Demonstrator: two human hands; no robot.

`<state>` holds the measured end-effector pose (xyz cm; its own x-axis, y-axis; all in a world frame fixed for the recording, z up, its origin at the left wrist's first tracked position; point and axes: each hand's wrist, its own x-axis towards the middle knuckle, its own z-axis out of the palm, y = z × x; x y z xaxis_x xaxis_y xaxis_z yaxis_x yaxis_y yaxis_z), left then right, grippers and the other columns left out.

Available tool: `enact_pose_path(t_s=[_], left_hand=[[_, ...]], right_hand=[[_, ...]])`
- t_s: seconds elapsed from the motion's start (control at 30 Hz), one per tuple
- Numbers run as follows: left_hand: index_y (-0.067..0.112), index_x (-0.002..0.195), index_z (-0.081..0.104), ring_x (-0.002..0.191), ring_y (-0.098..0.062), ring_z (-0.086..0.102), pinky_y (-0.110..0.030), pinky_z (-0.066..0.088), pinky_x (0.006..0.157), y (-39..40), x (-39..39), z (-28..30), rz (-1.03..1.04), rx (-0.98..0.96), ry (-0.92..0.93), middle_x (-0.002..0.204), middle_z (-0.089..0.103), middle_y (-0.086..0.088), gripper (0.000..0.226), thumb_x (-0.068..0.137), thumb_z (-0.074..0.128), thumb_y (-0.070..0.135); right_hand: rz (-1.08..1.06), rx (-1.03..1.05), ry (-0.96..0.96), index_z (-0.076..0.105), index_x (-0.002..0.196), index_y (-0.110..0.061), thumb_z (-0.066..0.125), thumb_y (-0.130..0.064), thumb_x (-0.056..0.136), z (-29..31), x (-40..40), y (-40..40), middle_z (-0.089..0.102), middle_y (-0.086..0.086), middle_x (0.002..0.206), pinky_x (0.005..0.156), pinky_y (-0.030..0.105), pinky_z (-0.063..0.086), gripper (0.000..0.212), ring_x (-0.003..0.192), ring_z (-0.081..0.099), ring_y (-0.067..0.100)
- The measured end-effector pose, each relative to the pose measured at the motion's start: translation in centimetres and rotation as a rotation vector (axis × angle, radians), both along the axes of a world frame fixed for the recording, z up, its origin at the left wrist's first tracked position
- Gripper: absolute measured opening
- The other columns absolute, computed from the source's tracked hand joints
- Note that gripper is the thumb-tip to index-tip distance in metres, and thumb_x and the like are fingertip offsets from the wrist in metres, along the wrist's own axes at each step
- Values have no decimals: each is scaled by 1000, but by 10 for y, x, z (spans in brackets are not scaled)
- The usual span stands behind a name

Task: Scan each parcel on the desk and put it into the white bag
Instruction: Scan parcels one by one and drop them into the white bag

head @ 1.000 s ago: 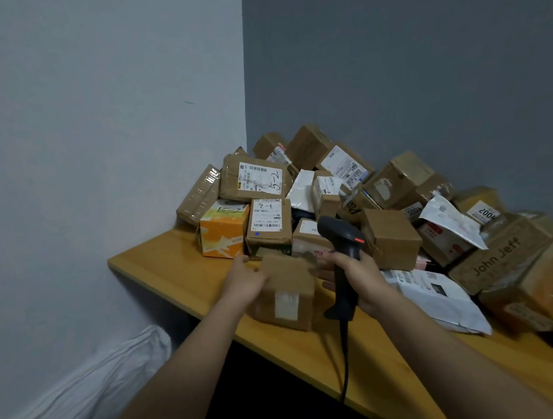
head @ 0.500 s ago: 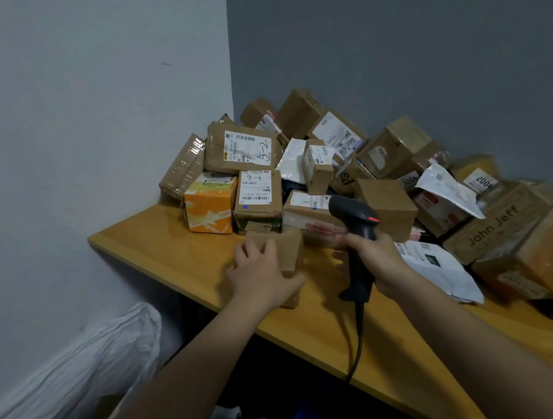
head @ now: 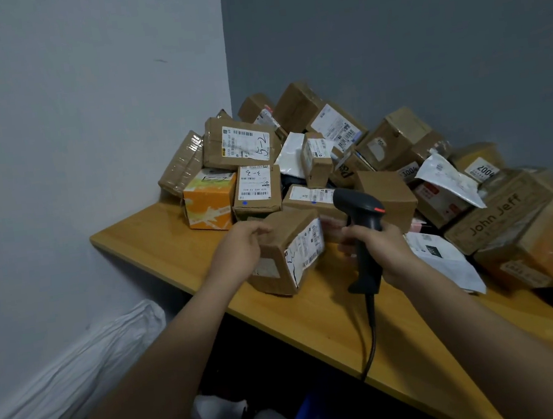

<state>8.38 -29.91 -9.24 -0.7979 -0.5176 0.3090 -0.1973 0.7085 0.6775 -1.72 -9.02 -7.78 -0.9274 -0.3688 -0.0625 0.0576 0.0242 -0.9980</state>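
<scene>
**Parcel held at the desk's front edge, label turned toward the scanner**

Along the back edge and far corner of the desk (head: 154, 238), I see the biggest thing in view: a heap of parcels (head: 348, 153) stacked against both walls and running off toward the right edge. Below the desk's left end, on the floor by the wall, lies the white bag (head: 79, 366), crumpled; I cannot make out its mouth.

Next down in size is the parcel I am working on, a brown box (head: 283, 253) near the front edge of the desk, just ahead of the heap. It is tipped, one lower corner down toward the desk; whether it touches the wood I cannot tell. Its white label (head: 303, 249) faces right.

My left hand (head: 238, 251) grips the box on its left side, fingers curled over the top edge. My right hand (head: 376, 249) is wrapped round the handle of the black scanner (head: 360, 234), its cable hanging off the front edge. The scanner stands just to the right of the box, head pointing left and away from me.

My judgement: the scan turns on that label side facing the scanner's head, so a small turn of either hand should line them up. The bag lies on the left, so the left hand is the nearer one for the drop.
</scene>
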Motion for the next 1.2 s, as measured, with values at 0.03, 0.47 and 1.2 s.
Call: enact_pose_path(t_s=[0.03,0.47,1.2], left_hand=[[22,120,63,100,-13,54,-32,49,76,0,0,6,21,-49,-48,122,58,4,35,102,33,15],[17,149,29,135,-27,40,-42,37,106,-15,-13,-21,70,431,-192,151,38,-3,86,86,34,76],[46,129,15,121,-23,50,-55,47,97,-3,-12,-32,-111,896,39,136,45,6,71,85,70,38]], right_hand=[[7,0,1,63,106,-5,70,-7,86,0,1,0,70,18,99,66,35,60,21,84,71,28],[78,80,34,62,110,-5,69,-13,88,5,3,10,69,13,82,69,37,56,24,66,68,22],[42,133,4,63,92,-15,76,-23,82,-11,9,-25,60,11,90,81,41,46,18,87,57,28]])
